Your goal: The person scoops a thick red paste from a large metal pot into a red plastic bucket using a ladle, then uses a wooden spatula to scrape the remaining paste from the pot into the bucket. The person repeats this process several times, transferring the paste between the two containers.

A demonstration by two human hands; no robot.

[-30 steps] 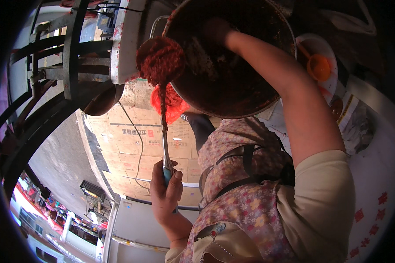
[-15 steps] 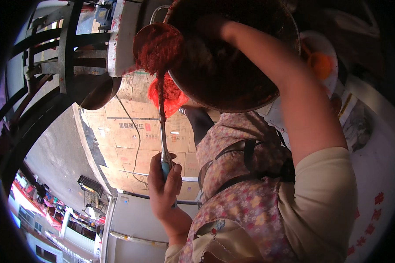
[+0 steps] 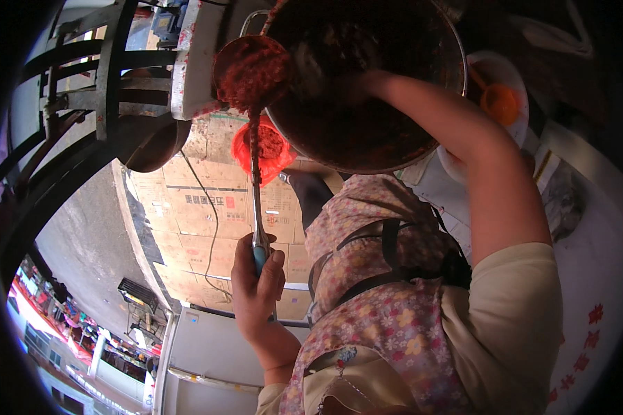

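My left hand [image 3: 258, 285] is closed around the handle of a long metal ladle [image 3: 256, 207] with a light-blue grip. The ladle's bowl is heaped with coarse red paste [image 3: 255, 68], and more paste sticks along its shaft. It hangs level beside the left rim of a large, deep metal pot [image 3: 377, 169] with dark, stained walls. My right forearm reaches over the pot's right rim, and my right hand [image 3: 367, 84] is down inside it. Shadow and blur hide its fingers there. Below the ladle, a red bag-lined container [image 3: 244, 149] holds more of the red paste.
An orange scoop [image 3: 500, 104] lies in a white basin [image 3: 521, 131] right of the pot. Flattened cardboard [image 3: 187, 238] covers the floor, with a thin cable across it. A dark metal rack [image 3: 107, 83] and a red-spattered white ledge [image 3: 181, 86] stand at left.
My right hand has moved nearer to me inside the pot, and my elbow has shifted right. The loaded ladle in my left hand has hardly moved.
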